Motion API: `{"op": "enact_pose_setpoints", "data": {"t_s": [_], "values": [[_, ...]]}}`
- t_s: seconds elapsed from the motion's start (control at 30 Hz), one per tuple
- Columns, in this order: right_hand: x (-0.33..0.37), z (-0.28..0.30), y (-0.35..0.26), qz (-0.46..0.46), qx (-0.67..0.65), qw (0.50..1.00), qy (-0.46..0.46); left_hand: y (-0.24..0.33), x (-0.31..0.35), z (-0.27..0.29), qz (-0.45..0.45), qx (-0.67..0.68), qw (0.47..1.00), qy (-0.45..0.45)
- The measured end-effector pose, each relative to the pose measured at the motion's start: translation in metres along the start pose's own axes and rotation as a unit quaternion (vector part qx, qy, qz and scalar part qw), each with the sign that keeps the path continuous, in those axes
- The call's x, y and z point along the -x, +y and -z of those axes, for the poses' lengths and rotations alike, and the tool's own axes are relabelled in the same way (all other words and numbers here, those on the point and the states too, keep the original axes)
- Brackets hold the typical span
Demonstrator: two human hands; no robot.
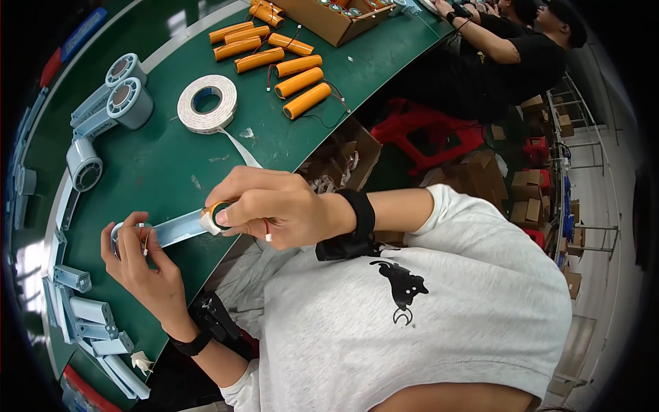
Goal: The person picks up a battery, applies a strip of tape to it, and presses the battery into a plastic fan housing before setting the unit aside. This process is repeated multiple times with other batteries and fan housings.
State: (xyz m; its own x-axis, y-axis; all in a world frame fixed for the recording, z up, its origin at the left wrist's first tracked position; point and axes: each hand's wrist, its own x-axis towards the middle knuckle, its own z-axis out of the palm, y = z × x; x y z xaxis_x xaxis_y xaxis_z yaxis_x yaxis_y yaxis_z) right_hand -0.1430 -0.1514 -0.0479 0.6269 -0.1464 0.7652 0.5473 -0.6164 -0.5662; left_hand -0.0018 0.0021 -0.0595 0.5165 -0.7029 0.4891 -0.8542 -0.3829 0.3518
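Observation:
My left hand (147,271) grips the round end of a light-blue plastic housing (182,228), its fingers curled over it. A thin red wire with a small white plug shows by those fingers. At the housing's other end, my right hand (281,206) pinches an orange cylindrical battery pack (215,211), partly hidden by the fingers, with white material at its end. Whether the pack sits inside the housing I cannot tell. Below the right hand hangs a white plug (268,237) on a short red wire. A roll of white double-sided tape (207,104) lies beyond, its loose strip running toward my right hand.
Several orange battery packs (298,82) with wires lie at the back of the green table (154,161), beside a cardboard box (336,27). Light-blue housings (130,103) line the left side. Past the table's right edge stand a red stool (429,130) and a seated person (480,69).

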Motion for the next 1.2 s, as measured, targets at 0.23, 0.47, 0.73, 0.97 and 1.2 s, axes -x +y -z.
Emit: {"op": "enact_pose_setpoints", "data": {"t_s": [0.23, 0.47, 0.73, 0.97, 1.2], "values": [[-0.028, 0.019, -0.015, -0.124, -0.23, 0.939, 0.224, 0.006, -0.003, 0.004, -0.02, -0.049, 0.998, -0.042], [-0.002, 0.027, 0.009, -0.308, -0.054, 0.867, -0.388, 0.021, -0.022, 0.029, -0.009, 0.065, 0.989, -0.132], [0.012, 0.018, 0.001, -0.189, -0.014, 0.925, -0.328, 0.009, -0.042, 0.04, -0.18, 0.016, 0.922, -0.343], [0.018, 0.022, 0.001, -0.153, 0.021, 0.93, -0.333, 0.014, -0.048, 0.027, -0.137, 0.022, 0.917, -0.374], [0.019, 0.024, 0.001, -0.159, 0.015, 0.933, -0.323, 0.013, -0.053, 0.03, -0.086, 0.052, 0.917, -0.386]]}}
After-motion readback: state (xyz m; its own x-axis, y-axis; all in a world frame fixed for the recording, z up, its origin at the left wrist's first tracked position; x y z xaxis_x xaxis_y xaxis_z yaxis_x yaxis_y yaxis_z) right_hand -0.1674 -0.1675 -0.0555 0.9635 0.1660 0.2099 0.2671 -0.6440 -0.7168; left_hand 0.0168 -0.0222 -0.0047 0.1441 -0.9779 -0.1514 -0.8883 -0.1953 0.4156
